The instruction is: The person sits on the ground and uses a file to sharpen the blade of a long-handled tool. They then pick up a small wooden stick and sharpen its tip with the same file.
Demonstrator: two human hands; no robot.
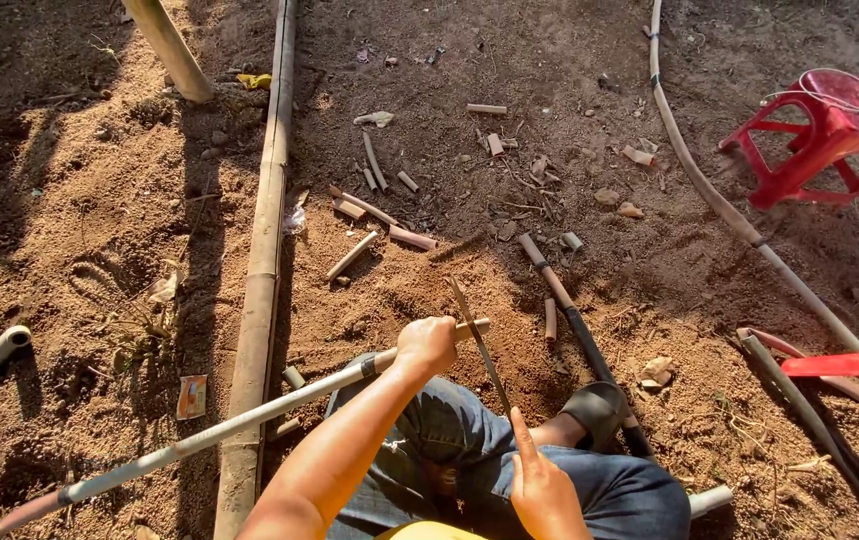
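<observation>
Bamboo pole (200, 435): long, stiff, likely light; left hand (427, 345) clenched near its cut end. Right hand (542, 490) grips blade (480, 345), forefinger extended.

- Single head-worn view, looking steeply down and forward from above the seated person's lap.
- Close at the bottom edge: left hand (428, 345) and right hand (540, 490) within arm's reach, jeans-clad knees directly beneath.
- Farther toward the top: sandy ground (100, 200), long bamboo pole (265, 230) running away from the lens, red plastic stool (820, 135) at upper right.
- No second view, so no shared area.
</observation>
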